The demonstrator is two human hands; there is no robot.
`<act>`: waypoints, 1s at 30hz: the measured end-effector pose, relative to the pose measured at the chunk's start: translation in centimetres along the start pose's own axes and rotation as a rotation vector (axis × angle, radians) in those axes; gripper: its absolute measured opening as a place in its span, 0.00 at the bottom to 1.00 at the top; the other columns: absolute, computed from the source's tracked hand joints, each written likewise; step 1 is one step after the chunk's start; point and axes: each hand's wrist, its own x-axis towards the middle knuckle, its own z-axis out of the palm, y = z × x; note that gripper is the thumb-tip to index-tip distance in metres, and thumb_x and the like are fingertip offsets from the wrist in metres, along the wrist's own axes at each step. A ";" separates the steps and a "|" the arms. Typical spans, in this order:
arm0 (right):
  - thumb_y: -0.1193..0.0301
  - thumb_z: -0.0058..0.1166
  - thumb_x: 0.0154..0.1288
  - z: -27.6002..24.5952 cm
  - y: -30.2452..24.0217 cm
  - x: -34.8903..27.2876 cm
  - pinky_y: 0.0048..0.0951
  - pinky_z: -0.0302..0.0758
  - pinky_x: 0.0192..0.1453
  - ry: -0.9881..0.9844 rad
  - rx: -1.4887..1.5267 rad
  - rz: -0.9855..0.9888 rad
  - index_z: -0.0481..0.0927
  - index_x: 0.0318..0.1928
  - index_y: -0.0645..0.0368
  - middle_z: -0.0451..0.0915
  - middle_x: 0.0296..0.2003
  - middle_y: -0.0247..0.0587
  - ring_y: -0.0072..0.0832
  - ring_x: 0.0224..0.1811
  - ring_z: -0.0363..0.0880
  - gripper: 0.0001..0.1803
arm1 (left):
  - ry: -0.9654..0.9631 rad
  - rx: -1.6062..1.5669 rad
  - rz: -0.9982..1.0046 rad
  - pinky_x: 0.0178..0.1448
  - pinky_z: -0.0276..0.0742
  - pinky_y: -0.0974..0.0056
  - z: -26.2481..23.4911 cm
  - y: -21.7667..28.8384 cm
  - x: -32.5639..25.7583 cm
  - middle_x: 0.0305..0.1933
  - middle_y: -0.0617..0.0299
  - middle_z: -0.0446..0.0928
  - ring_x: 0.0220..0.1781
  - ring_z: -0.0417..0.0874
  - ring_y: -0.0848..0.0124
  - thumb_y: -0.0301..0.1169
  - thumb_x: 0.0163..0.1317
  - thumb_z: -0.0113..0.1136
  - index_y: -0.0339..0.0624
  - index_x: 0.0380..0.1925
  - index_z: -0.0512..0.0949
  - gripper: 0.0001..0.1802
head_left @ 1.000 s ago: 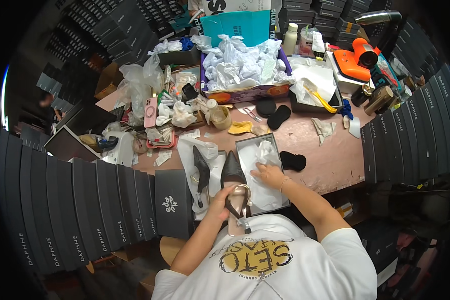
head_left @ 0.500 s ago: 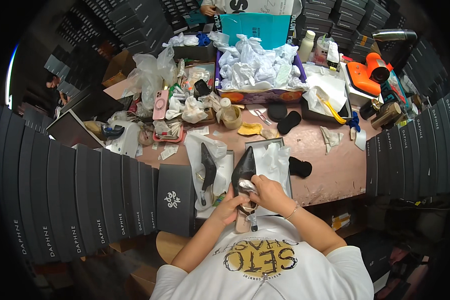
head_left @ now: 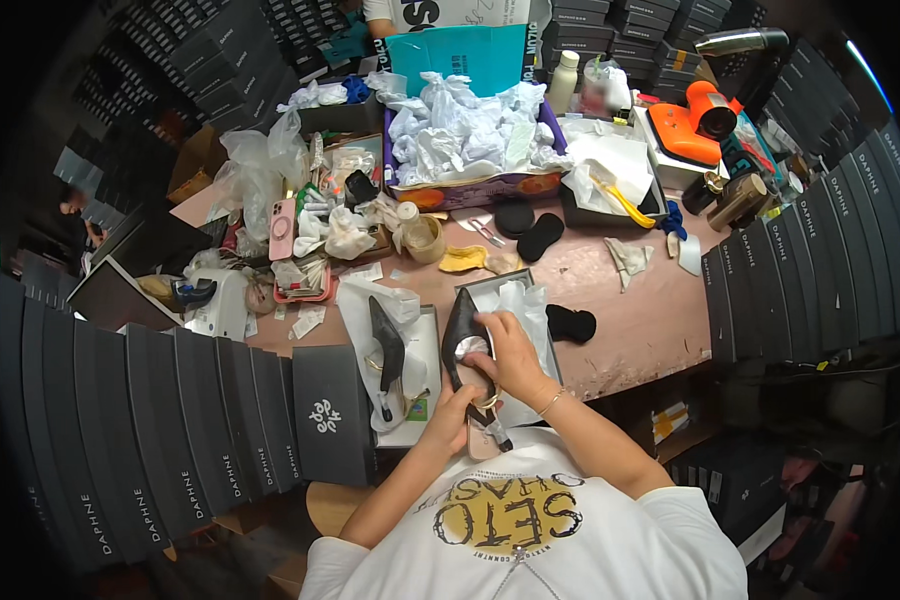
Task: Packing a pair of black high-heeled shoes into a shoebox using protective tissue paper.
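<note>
A black pointed slingback shoe stands toe-away in front of my chest, its heel wrapped in clear film. My left hand is closed round its middle from the left. A wad of white crumpled paper sits in the shoe's opening. My right hand grips the front part from the right, fingers over the toe and thumb against the wad. The matching shoe lies to the left on white tissue in an open shoebox. Behind the held shoe, white tissue covers another open box.
Dark shoebox stacks flank me left and right. A purple-edged carton of crumpled paper stands at the back. An orange device, yellow-handled tool, black pads and a pink phone lie about the pink table.
My right fingers have spread forward over the shoe's toe, and the wad sits deeper in the opening. My left hand stays on the shoe. The whole view has shifted with my head.
</note>
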 end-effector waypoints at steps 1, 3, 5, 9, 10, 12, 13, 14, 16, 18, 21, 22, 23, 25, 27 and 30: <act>0.65 0.67 0.52 0.2 -0.3 0.1 0.38 0.71 0.58 0.066 0.093 0.020 0.66 0.63 0.58 0.74 0.50 0.53 0.50 0.56 0.71 0.38 | -0.020 -0.010 0.009 0.51 0.82 0.54 -0.1 0.0 -0.1 0.50 0.52 0.72 0.48 0.80 0.60 0.22 0.56 0.49 0.44 0.58 0.59 0.28; 0.65 0.67 0.51 -0.2 1.2 0.1 0.40 0.70 0.58 -0.109 0.298 0.069 0.58 0.67 0.63 0.73 0.53 0.62 0.54 0.55 0.73 0.45 | -0.028 0.016 -0.011 0.49 0.82 0.59 0.8 -0.5 -0.7 0.52 0.55 0.70 0.48 0.79 0.65 0.21 0.58 0.49 0.44 0.63 0.55 0.32; 0.63 0.64 0.54 -0.4 1.6 1.4 0.40 0.72 0.56 -0.233 0.279 0.299 0.58 0.68 0.62 0.72 0.55 0.65 0.53 0.56 0.74 0.44 | -0.054 0.014 -0.068 0.48 0.80 0.62 1.9 -0.8 -0.2 0.45 0.57 0.74 0.46 0.80 0.67 0.23 0.60 0.49 0.42 0.59 0.61 0.25; 0.60 0.61 0.58 -0.4 1.9 3.6 0.38 0.75 0.53 -0.324 0.133 0.280 0.59 0.68 0.57 0.71 0.57 0.62 0.48 0.55 0.76 0.41 | 0.090 -0.038 -0.031 0.45 0.81 0.58 0.8 -1.3 1.0 0.41 0.55 0.78 0.40 0.82 0.63 0.31 0.64 0.51 0.36 0.51 0.68 0.17; 0.60 0.61 0.60 -0.7 2.0 3.6 0.37 0.76 0.51 -0.293 0.255 0.202 0.59 0.68 0.56 0.71 0.58 0.60 0.45 0.53 0.77 0.39 | 0.135 -0.037 0.020 0.43 0.82 0.56 0.6 -1.0 1.0 0.40 0.54 0.79 0.39 0.83 0.61 0.33 0.65 0.52 0.34 0.49 0.69 0.17; 0.61 0.56 0.66 -2.1 1.1 2.9 0.31 0.78 0.46 -0.282 0.667 0.289 0.59 0.69 0.55 0.69 0.59 0.53 0.33 0.49 0.77 0.34 | -0.005 -0.162 -0.106 0.41 0.83 0.57 -2.1 1.0 0.9 0.40 0.52 0.79 0.38 0.83 0.59 0.37 0.67 0.50 0.33 0.47 0.73 0.18; 0.62 0.54 0.68 -3.7 -0.1 2.5 0.29 0.79 0.43 -0.257 0.692 0.340 0.58 0.69 0.55 0.70 0.59 0.51 0.28 0.48 0.76 0.33 | -0.126 -0.298 -0.213 0.41 0.83 0.58 -4.6 1.5 1.1 0.40 0.51 0.79 0.39 0.83 0.59 0.38 0.67 0.50 0.32 0.46 0.74 0.19; 0.62 0.54 0.68 -4.7 -0.3 1.6 0.29 0.79 0.42 -0.325 0.642 0.333 0.61 0.67 0.57 0.72 0.56 0.49 0.27 0.47 0.76 0.31 | -0.168 -0.602 -0.178 0.41 0.83 0.58 -4.5 1.7 1.3 0.41 0.50 0.78 0.40 0.82 0.58 0.41 0.66 0.50 0.28 0.46 0.75 0.23; 0.63 0.57 0.66 -5.7 0.0 -1.3 0.27 0.79 0.42 -0.540 0.713 0.367 0.65 0.65 0.59 0.74 0.52 0.45 0.26 0.46 0.77 0.30 | -0.192 -0.611 -0.215 0.41 0.81 0.61 -6.7 2.3 1.8 0.45 0.48 0.76 0.41 0.79 0.59 0.41 0.66 0.51 0.29 0.52 0.71 0.25; 0.67 0.61 0.63 -4.9 -1.7 -4.1 0.24 0.77 0.42 -0.497 0.716 0.248 0.69 0.61 0.60 0.77 0.47 0.41 0.22 0.41 0.78 0.27 | -0.243 -0.708 -0.195 0.41 0.78 0.63 -5.3 3.6 1.4 0.46 0.48 0.73 0.38 0.75 0.62 0.38 0.64 0.53 0.33 0.62 0.64 0.29; 0.70 0.62 0.62 -3.3 -4.2 -5.4 0.23 0.76 0.42 -0.404 0.668 0.171 0.73 0.55 0.62 0.80 0.40 0.38 0.21 0.37 0.78 0.22 | -0.379 -0.812 -0.248 0.39 0.76 0.65 -4.1 4.3 1.1 0.47 0.48 0.71 0.36 0.72 0.64 0.35 0.62 0.56 0.35 0.66 0.57 0.35; 0.70 0.62 0.62 -2.8 -4.4 -5.7 0.22 0.76 0.42 -0.377 0.670 0.169 0.75 0.52 0.62 0.80 0.38 0.37 0.20 0.36 0.78 0.20 | -0.411 -0.785 -0.265 0.38 0.75 0.66 -3.7 4.5 1.0 0.48 0.48 0.69 0.35 0.70 0.67 0.33 0.61 0.56 0.37 0.70 0.50 0.40; 0.71 0.61 0.62 -2.6 -4.7 -5.8 0.22 0.76 0.42 -0.376 0.696 0.199 0.75 0.51 0.63 0.81 0.37 0.37 0.20 0.35 0.78 0.18 | -0.448 -0.808 -0.285 0.37 0.74 0.67 -3.4 4.5 0.8 0.48 0.48 0.69 0.35 0.70 0.67 0.34 0.61 0.57 0.37 0.70 0.50 0.40; 0.72 0.60 0.63 -2.6 -5.3 -6.1 0.21 0.75 0.42 -0.376 0.745 0.261 0.77 0.48 0.64 0.82 0.35 0.36 0.20 0.35 0.79 0.15 | -0.519 -0.857 -0.326 0.35 0.72 0.67 -3.0 4.3 0.6 0.48 0.48 0.69 0.34 0.69 0.69 0.34 0.62 0.57 0.37 0.71 0.48 0.41; 0.72 0.60 0.62 -2.9 -5.6 -6.0 0.22 0.74 0.38 -0.348 0.647 0.175 0.78 0.45 0.62 0.81 0.33 0.38 0.21 0.31 0.77 0.12 | -0.537 -0.863 -0.314 0.34 0.75 0.65 -2.8 3.9 0.6 0.48 0.42 0.71 0.32 0.70 0.66 0.37 0.64 0.53 0.33 0.69 0.50 0.39; 0.72 0.60 0.62 -3.2 -5.9 -6.1 0.24 0.74 0.35 -0.298 0.557 0.082 0.79 0.42 0.62 0.80 0.31 0.39 0.23 0.28 0.76 0.10 | -0.559 -0.780 -0.313 0.33 0.72 0.66 -2.4 4.1 0.6 0.48 0.46 0.69 0.31 0.70 0.67 0.38 0.63 0.56 0.35 0.71 0.47 0.42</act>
